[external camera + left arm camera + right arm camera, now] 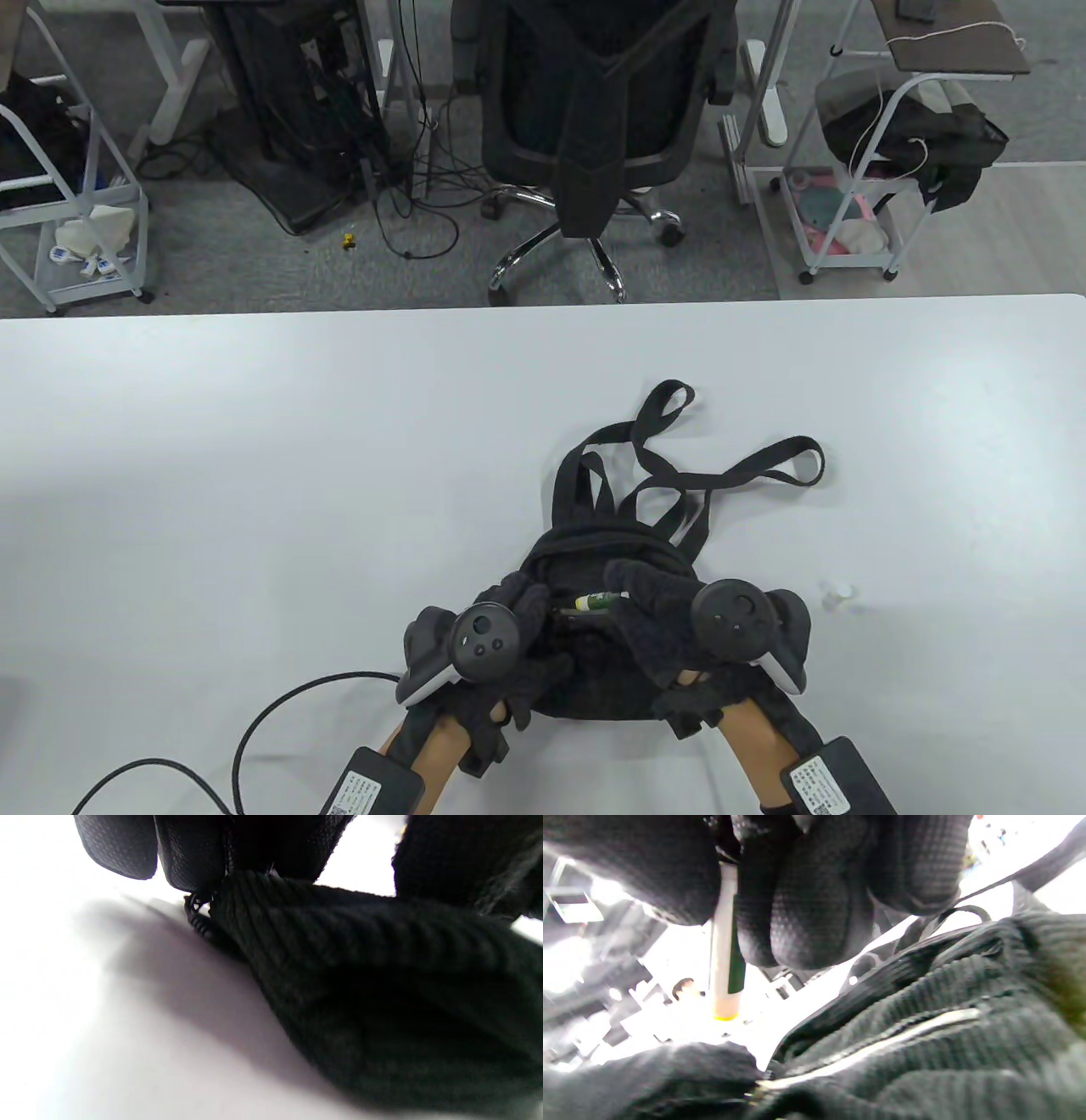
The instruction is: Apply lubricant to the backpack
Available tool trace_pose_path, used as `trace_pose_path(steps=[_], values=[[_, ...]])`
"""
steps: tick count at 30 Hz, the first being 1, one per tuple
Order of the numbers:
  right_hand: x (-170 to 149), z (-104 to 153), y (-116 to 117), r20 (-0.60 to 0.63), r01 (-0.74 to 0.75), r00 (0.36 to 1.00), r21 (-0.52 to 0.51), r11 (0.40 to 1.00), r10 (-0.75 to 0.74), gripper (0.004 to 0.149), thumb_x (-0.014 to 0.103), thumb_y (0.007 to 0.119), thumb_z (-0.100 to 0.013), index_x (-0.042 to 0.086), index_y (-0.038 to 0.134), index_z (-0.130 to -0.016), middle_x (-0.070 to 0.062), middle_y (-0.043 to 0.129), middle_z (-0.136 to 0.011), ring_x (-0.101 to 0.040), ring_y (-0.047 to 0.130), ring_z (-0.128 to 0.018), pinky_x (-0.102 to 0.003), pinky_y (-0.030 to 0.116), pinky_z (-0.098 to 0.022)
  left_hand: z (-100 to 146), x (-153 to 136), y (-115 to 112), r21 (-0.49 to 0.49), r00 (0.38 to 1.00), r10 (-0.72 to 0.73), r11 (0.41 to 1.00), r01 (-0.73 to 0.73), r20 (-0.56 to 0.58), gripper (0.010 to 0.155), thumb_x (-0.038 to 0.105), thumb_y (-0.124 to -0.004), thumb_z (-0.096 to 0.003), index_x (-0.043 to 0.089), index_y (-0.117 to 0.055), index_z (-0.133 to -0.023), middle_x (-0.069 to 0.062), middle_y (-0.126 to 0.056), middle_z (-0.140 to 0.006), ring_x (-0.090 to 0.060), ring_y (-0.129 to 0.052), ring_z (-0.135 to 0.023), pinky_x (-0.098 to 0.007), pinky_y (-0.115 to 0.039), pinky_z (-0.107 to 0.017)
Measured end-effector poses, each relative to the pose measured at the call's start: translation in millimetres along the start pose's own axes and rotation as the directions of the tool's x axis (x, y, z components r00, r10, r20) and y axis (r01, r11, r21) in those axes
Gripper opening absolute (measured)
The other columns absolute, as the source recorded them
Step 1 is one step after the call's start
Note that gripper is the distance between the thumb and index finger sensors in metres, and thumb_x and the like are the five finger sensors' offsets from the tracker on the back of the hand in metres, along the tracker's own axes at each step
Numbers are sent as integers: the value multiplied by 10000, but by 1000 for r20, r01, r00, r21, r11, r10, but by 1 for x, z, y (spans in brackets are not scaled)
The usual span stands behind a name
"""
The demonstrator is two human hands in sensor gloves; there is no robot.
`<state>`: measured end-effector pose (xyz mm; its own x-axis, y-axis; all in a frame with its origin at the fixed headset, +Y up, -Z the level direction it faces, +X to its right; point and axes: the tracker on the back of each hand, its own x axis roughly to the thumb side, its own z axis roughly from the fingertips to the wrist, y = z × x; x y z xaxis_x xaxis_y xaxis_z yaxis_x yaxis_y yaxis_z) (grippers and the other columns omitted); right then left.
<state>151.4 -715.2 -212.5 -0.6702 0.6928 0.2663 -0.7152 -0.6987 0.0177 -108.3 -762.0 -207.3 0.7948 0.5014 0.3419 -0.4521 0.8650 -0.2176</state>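
Now my right hand (pixel 670 607) grips the lubricant tube (pixel 598 602), tip at the backpack (pixel 594 679) zipper. My left hand (pixel 501 645) pinches the fabric beside it; most greasing is probably still left.

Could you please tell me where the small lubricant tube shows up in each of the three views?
Table view: the lubricant tube lies between the hands over the backpack, pinched by the right hand.
Left wrist view: not in it.
Right wrist view: upper left, the tube hangs from the fingers.
Shared landmark: the ribbed black backpack fabric.
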Motion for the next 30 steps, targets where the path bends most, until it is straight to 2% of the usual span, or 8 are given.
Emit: trace_pose_path(steps=[3,8,12,14,17,19,23,30], values=[[-4,2,-5,-9,138,990,32,990,-138,438,497,884,-440,381,828,-859,54,986,-662,-107,1052,-365,-389,882,-434,4,-3,10,87,999,38,996,-37,-13,822,611,-861,-397,91,-694,-1012,-273,-624,-1047,-553,-785,-887,-675,-702,-618],[-7,6,0,0,313,950,56,948,-314,454,488,880,-439,393,791,-874,70,968,-705,-114,1060,-427,-388,879,-446,16,-3,28,219,981,179,957,-192,77,802,611,-866,-389,114,-710,-999,-233,-724,-993,-527,-837,-851,-672,-719,-605],[-9,11,13,-6,427,904,95,899,-428,489,488,872,-441,376,747,-901,79,946,-726,-111,1054,-449,-390,872,-456,21,1,33,177,885,399,878,-444,239,822,601,-876,-390,150,-645,-1038,-178,-789,-947,-441,-970,-718,-603,-828,-513],[-9,13,16,-4,438,898,94,894,-440,496,491,872,-440,376,739,-904,86,942,-733,-107,1055,-451,-387,873,-458,23,5,29,138,829,496,830,-540,261,826,588,-893,-388,152,-638,-1041,-178,-786,-951,-435,-980,-691,-598,-833,-494],[-6,15,18,3,451,891,113,886,-454,504,489,881,-437,377,733,-905,90,947,-736,-111,1066,-470,-387,875,-461,25,12,27,152,833,489,831,-535,260,795,575,-909,-383,136,-690,-1009,-171,-820,-921,-429,-1004,-642,-586,-853,-457],[-2,17,18,24,435,897,121,892,-441,507,489,883,-437,376,730,-907,94,945,-745,-112,1071,-478,-387,876,-461,26,17,28,203,848,453,834,-512,275,740,557,-919,-381,136,-744,-964,-140,-872,-869,-390,-1035,-602,-568,-878,-430],[1,20,18,36,425,901,116,898,-431,514,485,891,-433,376,729,-908,91,946,-748,-111,1074,-490,-386,878,-463,26,19,27,205,842,464,828,-523,274,601,460,-942,-387,136,-830,-880,-101,-945,-769,-372,-1062,-541,-562,-894,-407],[3,19,19,46,403,910,134,905,-412,507,485,894,-435,381,736,-906,91,948,-751,-115,1076,-490,-391,877,-463,28,18,28,189,820,493,811,-554,290,572,442,-940,-391,139,-852,-868,-96,-961,-760,-367,-1070,-537,-567,-894,-416]])
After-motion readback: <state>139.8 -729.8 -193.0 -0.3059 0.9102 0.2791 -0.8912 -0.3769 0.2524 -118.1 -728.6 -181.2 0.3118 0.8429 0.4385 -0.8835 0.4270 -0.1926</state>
